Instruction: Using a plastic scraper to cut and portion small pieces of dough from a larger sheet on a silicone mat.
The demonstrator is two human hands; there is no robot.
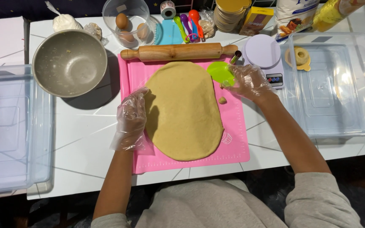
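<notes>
1. Head view, the work: a flat oval sheet of tan rolled dough [183, 110] lies on a pink silicone mat [235, 139] in the middle of the white counter [85, 139].
2. Head view, left hand [130, 120]: gloved in clear plastic, fingers loosely extended, it rests flat on the mat at the dough's left edge and holds nothing.
3. Head view, right hand [250, 82]: also gloved, it is curled around a green plastic scraper [220, 71] just off the dough's upper right edge; a small metal ring cutter [236, 56] stands at its fingertips, though whether the hand grips it cannot be told. A small scrap of dough [222, 100] lies on the mat just below.
4. Head view, surroundings: a wooden rolling pin [178, 52] lies across the top of the mat, a grey metal bowl [69, 63] sits to the left, and a white kitchen scale [265, 55] stands to the right.
5. Judgement: steadying the sheet works best with light, flat pressure from the left hand, so the dough is not stretched or dented.
</notes>
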